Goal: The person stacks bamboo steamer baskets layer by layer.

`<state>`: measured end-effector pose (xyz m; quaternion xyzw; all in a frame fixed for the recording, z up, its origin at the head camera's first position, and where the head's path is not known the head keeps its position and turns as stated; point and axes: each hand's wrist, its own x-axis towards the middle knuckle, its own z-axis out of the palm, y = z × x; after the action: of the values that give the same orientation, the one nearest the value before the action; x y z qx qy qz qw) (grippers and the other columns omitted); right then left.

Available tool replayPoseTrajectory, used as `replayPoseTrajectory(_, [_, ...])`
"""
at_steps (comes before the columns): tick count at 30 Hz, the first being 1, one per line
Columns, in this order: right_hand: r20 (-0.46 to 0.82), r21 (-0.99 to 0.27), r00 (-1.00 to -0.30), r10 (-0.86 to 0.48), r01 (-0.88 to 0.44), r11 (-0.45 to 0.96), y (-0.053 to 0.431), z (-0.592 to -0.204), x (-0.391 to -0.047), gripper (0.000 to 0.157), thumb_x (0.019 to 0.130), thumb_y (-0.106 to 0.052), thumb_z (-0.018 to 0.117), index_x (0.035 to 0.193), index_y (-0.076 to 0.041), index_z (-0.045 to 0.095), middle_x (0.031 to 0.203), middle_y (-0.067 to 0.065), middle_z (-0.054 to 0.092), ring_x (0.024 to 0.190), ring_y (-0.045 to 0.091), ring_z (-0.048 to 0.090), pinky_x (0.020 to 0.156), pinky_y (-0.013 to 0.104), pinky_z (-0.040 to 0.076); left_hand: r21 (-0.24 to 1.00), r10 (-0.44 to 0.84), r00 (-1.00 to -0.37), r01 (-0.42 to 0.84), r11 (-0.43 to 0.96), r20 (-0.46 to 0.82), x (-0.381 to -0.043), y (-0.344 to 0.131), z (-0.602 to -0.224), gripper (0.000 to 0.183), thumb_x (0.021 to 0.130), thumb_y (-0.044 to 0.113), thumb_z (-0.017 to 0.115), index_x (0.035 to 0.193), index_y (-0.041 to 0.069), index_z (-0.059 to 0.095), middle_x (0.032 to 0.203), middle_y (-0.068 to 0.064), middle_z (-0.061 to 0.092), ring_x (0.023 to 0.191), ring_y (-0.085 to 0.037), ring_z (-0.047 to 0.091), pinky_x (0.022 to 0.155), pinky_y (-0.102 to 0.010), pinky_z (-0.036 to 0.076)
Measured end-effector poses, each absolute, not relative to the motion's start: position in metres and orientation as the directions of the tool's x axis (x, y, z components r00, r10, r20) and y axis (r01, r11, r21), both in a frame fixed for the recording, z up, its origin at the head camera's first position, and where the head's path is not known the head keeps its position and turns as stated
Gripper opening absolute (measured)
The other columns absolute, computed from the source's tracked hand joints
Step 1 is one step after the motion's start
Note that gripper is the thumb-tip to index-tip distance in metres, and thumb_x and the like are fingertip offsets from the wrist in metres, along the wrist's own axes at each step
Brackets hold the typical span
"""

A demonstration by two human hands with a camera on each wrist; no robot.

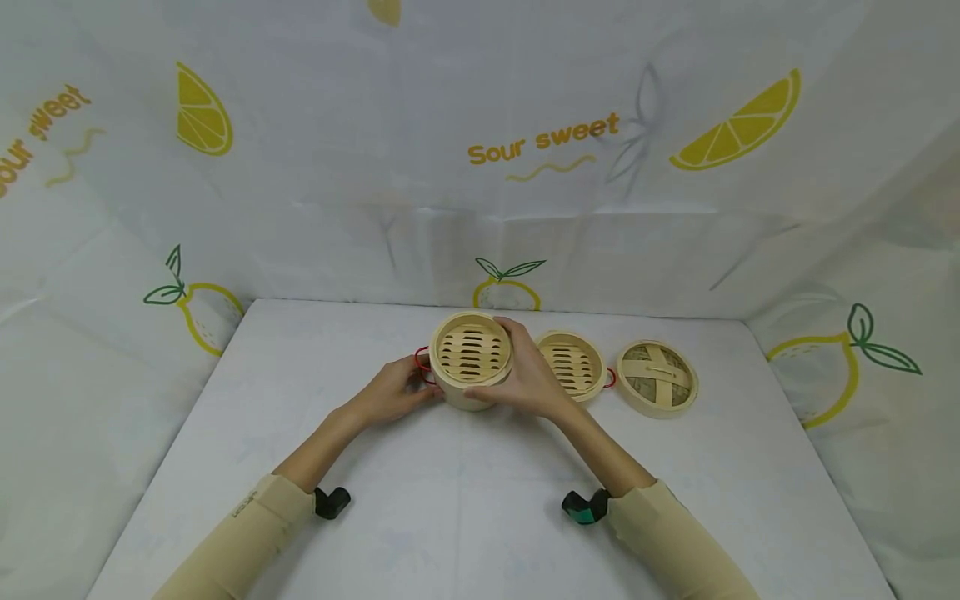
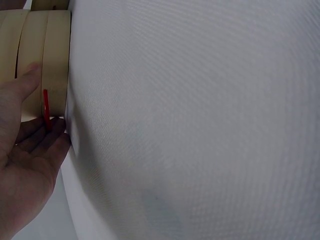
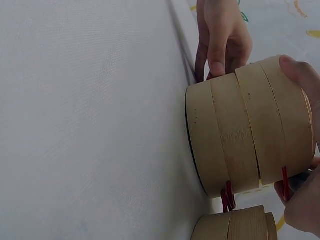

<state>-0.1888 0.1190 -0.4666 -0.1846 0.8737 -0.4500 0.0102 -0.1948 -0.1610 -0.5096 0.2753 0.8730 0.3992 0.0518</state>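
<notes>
Two small round bamboo steamer baskets stand stacked, the upper basket (image 1: 471, 346) showing its slotted slat floor and the lower basket (image 3: 215, 135) on the table beneath it. My right hand (image 1: 531, 379) grips the upper basket from the right, thumb at the front and fingers round the back. At the lower basket's left side, my left hand (image 1: 392, 392) holds it near a red handle (image 2: 47, 107), the thumb against its wall. In the right wrist view, another red handle (image 3: 285, 184) shows on the upper basket beside the right hand.
Right of the stack lies another slatted steamer basket (image 1: 573, 364) with a red handle, close to the right hand. Beyond it rests a woven bamboo lid (image 1: 657, 375). A white lemon-printed sheet (image 1: 360, 242) rises behind the white table (image 1: 450, 500).
</notes>
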Motion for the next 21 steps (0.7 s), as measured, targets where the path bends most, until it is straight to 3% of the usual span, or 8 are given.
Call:
replayPoseTrajectory(10, [0.120, -0.809, -0.936, -0.331, -0.285, 0.514, 0.1177, -0.4686, -0.1909, 0.124, 0.071, -0.043, 0.102, 0.167, -0.013, 0.030, 0.166, 0.014, 0.047, 0.154, 0.035, 0.048, 0.128, 0.058, 0.039, 0.724, 0.515, -0.851, 0.418, 0.548, 0.102, -0.1947, -0.1602, -0.5100, 0.050, 0.099, 0.023, 0.083, 0.143, 0.009, 0.063, 0.117, -0.002, 0.073, 0.105, -0.017, 0.064, 0.096, -0.039, 0.056])
replayPoseTrajectory(21, [0.109, -0.811, -0.934, -0.340, -0.282, 0.513, 0.1178, -0.4680, -0.1909, 0.124, 0.073, -0.043, 0.101, 0.168, -0.012, 0.028, 0.167, 0.014, 0.045, 0.156, 0.035, 0.046, 0.128, 0.059, 0.039, 0.728, 0.510, -0.854, 0.414, 0.547, 0.102, -0.1946, -0.1610, -0.5113, 0.051, 0.099, 0.024, 0.082, 0.143, 0.009, 0.063, 0.115, -0.001, 0.072, 0.104, -0.016, 0.062, 0.094, -0.036, 0.054])
